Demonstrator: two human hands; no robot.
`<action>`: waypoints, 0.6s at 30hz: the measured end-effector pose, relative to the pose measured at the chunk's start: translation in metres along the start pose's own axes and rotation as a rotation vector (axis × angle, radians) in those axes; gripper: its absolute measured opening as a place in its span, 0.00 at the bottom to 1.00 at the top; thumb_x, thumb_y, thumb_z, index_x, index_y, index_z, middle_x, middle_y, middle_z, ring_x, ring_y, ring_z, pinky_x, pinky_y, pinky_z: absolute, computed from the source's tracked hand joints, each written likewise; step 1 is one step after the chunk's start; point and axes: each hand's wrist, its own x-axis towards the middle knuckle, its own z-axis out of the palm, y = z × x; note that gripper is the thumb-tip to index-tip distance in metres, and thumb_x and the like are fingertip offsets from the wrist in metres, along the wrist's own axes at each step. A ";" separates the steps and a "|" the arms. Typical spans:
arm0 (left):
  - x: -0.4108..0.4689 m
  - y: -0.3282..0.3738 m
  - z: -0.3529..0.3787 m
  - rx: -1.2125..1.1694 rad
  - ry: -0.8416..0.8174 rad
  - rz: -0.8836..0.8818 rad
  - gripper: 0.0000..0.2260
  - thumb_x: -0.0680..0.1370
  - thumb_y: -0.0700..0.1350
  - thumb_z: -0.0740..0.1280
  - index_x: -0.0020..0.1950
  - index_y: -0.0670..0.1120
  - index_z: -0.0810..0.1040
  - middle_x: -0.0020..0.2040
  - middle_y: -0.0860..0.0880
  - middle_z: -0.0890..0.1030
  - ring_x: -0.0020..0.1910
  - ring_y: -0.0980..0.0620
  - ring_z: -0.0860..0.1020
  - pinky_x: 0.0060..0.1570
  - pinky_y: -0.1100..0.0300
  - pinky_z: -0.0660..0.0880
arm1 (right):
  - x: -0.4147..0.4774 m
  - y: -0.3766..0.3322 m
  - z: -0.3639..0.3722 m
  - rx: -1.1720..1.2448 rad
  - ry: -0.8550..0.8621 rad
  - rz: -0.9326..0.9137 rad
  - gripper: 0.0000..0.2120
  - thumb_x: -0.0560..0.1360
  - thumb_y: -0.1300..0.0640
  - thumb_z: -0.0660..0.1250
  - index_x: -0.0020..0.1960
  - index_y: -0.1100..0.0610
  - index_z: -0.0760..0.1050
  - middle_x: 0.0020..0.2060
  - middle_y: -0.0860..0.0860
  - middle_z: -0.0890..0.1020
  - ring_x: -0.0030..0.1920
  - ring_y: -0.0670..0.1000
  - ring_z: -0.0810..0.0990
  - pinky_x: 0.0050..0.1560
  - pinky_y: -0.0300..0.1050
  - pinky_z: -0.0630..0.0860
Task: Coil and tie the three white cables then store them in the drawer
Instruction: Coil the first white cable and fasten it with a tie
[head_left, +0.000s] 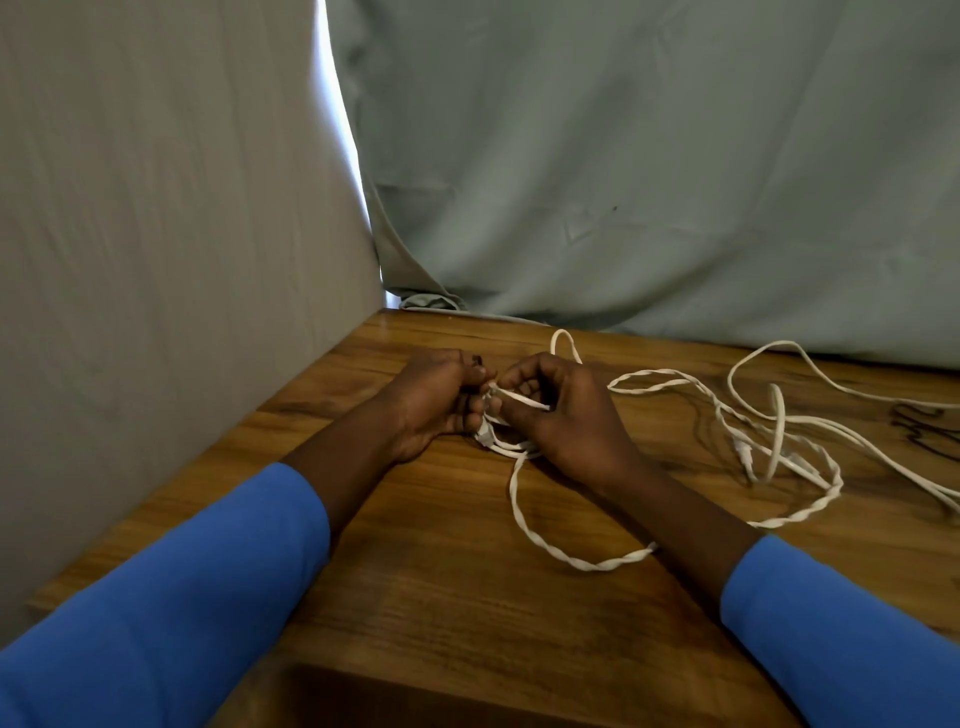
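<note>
A twisted white cable (582, 561) loops across the wooden table (441, 597) and runs up between my two hands. My left hand (436, 400) grips a small bundle of its turns, with a white plug showing just below the fingers. My right hand (561, 415) pinches a strand of the same cable next to my left fingertips. More white cables (779, 431) lie tangled and loose on the table to the right, with a plug end among them. How many cables are in the tangle I cannot tell. No drawer shows.
A beige cloth (182, 234) hangs along the table's left edge and a grey-green cloth (649, 182) along its back. A thin dark wire shape (919, 426) lies at the far right. The table's front edge is near the bottom of the view.
</note>
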 end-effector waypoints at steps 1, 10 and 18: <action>0.001 -0.001 0.000 0.107 0.048 0.025 0.07 0.83 0.36 0.62 0.48 0.41 0.79 0.32 0.44 0.78 0.26 0.52 0.76 0.27 0.59 0.77 | 0.000 0.000 0.001 -0.031 0.001 -0.008 0.07 0.74 0.61 0.78 0.50 0.57 0.82 0.38 0.49 0.85 0.39 0.48 0.85 0.42 0.48 0.84; 0.002 0.001 -0.008 0.400 0.025 0.055 0.05 0.82 0.36 0.65 0.52 0.37 0.81 0.41 0.38 0.85 0.30 0.50 0.81 0.28 0.60 0.78 | 0.004 0.008 -0.006 0.129 0.023 0.056 0.06 0.75 0.60 0.76 0.49 0.61 0.82 0.43 0.55 0.87 0.45 0.56 0.88 0.50 0.64 0.84; 0.000 0.003 -0.017 0.370 -0.071 0.046 0.04 0.80 0.34 0.69 0.52 0.37 0.83 0.44 0.37 0.87 0.35 0.48 0.84 0.30 0.61 0.79 | 0.006 0.014 -0.006 0.102 0.046 0.024 0.05 0.73 0.59 0.79 0.46 0.59 0.85 0.43 0.55 0.88 0.47 0.56 0.87 0.52 0.66 0.82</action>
